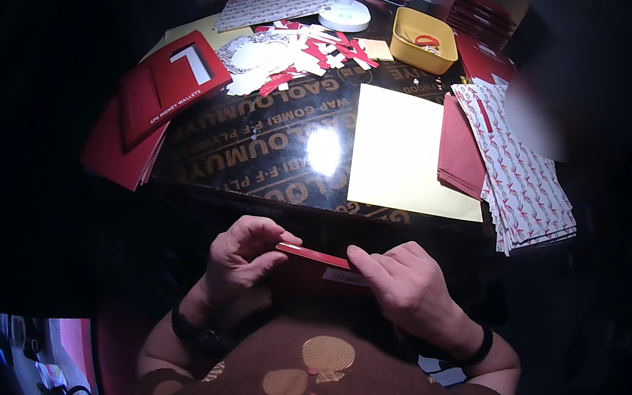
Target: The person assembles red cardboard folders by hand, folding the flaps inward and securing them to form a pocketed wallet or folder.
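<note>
Close to my body, in front of the table's near edge, a flat red card packet is tilted so that its long edge faces up. A white label shows on the side toward me. The thumb and fingers of my left hand pinch its left end. At the other end my right hand grips it, thumb along the top edge and fingers curled behind. The lower part of the packet is in shadow.
On the dark table lie red printed packets, red and white paper scraps, a pale yellow sheet, dark red envelopes and patterned strips. Behind stand a white lamp base and a yellow tub.
</note>
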Tool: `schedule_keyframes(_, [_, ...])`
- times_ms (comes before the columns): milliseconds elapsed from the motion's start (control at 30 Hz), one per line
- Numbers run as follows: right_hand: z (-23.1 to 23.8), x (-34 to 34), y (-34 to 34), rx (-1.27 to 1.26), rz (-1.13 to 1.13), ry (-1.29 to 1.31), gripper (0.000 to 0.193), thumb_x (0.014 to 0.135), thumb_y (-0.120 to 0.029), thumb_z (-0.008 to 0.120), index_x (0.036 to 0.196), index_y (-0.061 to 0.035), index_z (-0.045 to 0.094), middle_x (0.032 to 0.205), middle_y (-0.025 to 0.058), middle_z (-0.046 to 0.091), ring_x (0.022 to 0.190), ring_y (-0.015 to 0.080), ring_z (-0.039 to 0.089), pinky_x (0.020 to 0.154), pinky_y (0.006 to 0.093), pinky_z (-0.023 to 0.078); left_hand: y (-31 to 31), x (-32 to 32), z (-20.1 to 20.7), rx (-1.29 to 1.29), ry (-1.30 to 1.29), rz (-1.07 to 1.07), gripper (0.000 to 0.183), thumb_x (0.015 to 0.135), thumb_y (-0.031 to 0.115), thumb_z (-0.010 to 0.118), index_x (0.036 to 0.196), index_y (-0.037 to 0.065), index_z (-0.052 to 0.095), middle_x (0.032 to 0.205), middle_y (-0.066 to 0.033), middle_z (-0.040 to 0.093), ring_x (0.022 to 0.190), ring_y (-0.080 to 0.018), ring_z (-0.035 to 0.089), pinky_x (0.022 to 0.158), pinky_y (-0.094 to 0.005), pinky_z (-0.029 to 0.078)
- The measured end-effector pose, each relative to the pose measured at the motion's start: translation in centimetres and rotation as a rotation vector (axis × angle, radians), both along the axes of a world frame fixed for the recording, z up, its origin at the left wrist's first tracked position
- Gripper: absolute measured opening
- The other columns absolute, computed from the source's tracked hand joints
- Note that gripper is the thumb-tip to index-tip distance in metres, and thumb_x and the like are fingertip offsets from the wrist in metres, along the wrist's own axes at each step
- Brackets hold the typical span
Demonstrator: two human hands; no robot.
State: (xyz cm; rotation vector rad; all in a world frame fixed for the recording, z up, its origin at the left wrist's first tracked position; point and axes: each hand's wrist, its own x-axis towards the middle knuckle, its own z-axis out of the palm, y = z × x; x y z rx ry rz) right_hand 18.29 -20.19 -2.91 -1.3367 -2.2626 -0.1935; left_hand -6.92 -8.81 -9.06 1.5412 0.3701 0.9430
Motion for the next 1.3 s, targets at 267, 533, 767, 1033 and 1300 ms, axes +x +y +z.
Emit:
schedule_keyframes(267, [-0.3, 1.8, -0.8, 0.033, 0.041, 0.060, 0.033, 0.080, 0.000, 0.065, 0.112, 0.0022, 0.068, 0.086, 0.0065, 0.071, 0.075, 0.0188, 0.068, 0.068, 0.0316, 0.050, -1.1, 1.1, 0.1, -0.132, -0.157, -0.091, 0.038, 0.091, -0.015, 0.061, 0.122, 0.002, 0.049, 0.115, -0.0245, 0.069, 0.110, -0.0261, 0.069, 0.098, -0.0390, 0.057])
schedule_keyframes(533, [-0.5, 2.3, -0.9, 0.008, 0.033, 0.072, 0.030, 0.081, 0.000, 0.066, 0.111, 0.0018, 0.068, 0.086, 0.0066, 0.071, 0.075, 0.0195, 0.068, 0.069, 0.0324, 0.051, -0.3, 2.1, 0.7, 0.156, -0.106, -0.059, 0.026, 0.093, -0.011, 0.064, 0.117, -0.001, 0.065, 0.109, -0.0139, 0.073, 0.100, -0.0170, 0.072, 0.089, -0.0302, 0.059])
schedule_keyframes(767, [1.8, 2.6, -0.1, 0.004, 0.055, -0.003, 0.045, 0.084, -0.003, 0.065, 0.129, -0.0077, 0.067, 0.078, 0.0007, 0.059, 0.070, 0.0163, 0.057, 0.070, 0.0308, 0.048, 1.0, 2.8, 3.2, 0.396, 0.012, 0.058, 0.024, 0.092, -0.008, 0.065, 0.115, 0.000, 0.067, 0.103, -0.0147, 0.075, 0.089, -0.0184, 0.074, 0.077, -0.0289, 0.060])
schedule_keyframes(1033, [7.1, 4.3, 2.7, 0.257, -0.034, -0.021, 0.025, 0.078, -0.002, 0.071, 0.103, -0.0012, 0.073, 0.081, 0.0093, 0.072, 0.072, 0.0232, 0.068, 0.067, 0.0357, 0.051, 3.0, 4.4, 9.0, 0.276, -0.031, 0.343, 0.015, 0.094, -0.004, 0.064, 0.107, -0.003, 0.071, 0.095, -0.0091, 0.074, 0.090, -0.0122, 0.069, 0.084, -0.0255, 0.054])
schedule_keyframes(1300, [6.2, 8.3, 4.5, -0.300, -0.126, 0.910, 0.026, 0.098, -0.019, 0.067, 0.107, 0.0049, 0.070, 0.089, 0.0056, 0.072, 0.078, 0.0106, 0.065, 0.071, 0.0257, 0.051, 8.3, 4.5, 9.8, -0.239, -0.299, 0.423, 0.012, 0.096, -0.004, 0.061, 0.104, -0.007, 0.068, 0.093, -0.0106, 0.071, 0.080, -0.0139, 0.068, 0.078, -0.0245, 0.056])
